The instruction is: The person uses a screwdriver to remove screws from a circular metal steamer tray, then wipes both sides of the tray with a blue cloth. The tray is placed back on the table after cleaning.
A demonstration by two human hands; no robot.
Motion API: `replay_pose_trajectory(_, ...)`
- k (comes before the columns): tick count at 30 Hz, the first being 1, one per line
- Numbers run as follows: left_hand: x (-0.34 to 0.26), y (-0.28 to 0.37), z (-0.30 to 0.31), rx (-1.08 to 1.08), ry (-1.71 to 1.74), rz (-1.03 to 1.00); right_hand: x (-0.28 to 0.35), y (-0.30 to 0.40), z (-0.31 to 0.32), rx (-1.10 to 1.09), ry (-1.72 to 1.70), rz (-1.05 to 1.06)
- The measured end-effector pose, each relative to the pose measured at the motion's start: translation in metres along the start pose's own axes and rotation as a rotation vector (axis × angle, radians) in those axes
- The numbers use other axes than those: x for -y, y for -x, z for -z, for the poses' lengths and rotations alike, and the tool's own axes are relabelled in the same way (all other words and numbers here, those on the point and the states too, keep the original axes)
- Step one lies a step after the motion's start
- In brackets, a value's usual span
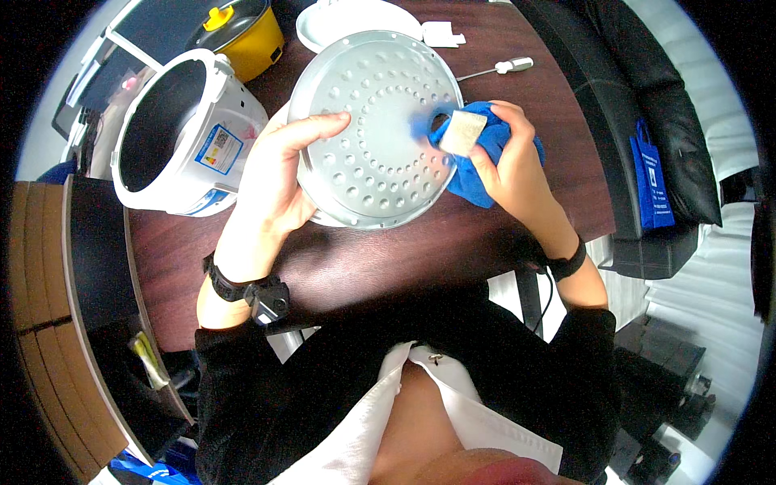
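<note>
A round, dimpled metal inner lid (pixel 388 133) is held up over the dark wooden table, its dimpled face towards me. My left hand (pixel 285 163) grips it at its left edge, with the thumb lying over the face. At the right edge, my right hand (pixel 515 151) holds a blue cloth (pixel 479 188), bunched up, together with a small pale pad (pixel 464 133). Part of the cloth lies over the rim and looks blurred. To the left of the lid stands a white rice cooker body (pixel 182 133) with its dark opening showing.
A yellow pot with a glass lid (pixel 251 42) stands at the back left. Behind the metal lid are a white oval plastic part (pixel 315 27) and a small white piece (pixel 441 34). A screwdriver (pixel 514 65) lies at the back right. A black sofa (pixel 673 121) holds a blue bag (pixel 652 176).
</note>
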State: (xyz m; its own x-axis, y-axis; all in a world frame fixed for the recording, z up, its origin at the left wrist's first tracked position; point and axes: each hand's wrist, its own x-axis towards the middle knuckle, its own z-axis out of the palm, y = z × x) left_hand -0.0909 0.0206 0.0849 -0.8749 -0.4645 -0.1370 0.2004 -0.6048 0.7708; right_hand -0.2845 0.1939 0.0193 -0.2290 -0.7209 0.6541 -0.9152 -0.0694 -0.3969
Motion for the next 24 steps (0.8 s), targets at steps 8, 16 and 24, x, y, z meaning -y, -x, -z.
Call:
replay_pose_trajectory(8, 0.0, 0.011, -0.01, 0.057, -0.163, -0.095, 0.018, -0.054, 0.016, -0.143, 0.074, 0.014)
replay_pose_trajectory(16, -0.006, 0.012, -0.003, 0.028, -0.023, -0.068, 0.015, -0.072, 0.004, -0.176, 0.195, 0.229)
replay_pose_trajectory(24, -0.014, 0.017, -0.005, 0.049, 0.041, -0.151, 0.016, -0.035, 0.014, 0.013, -0.045, 0.171)
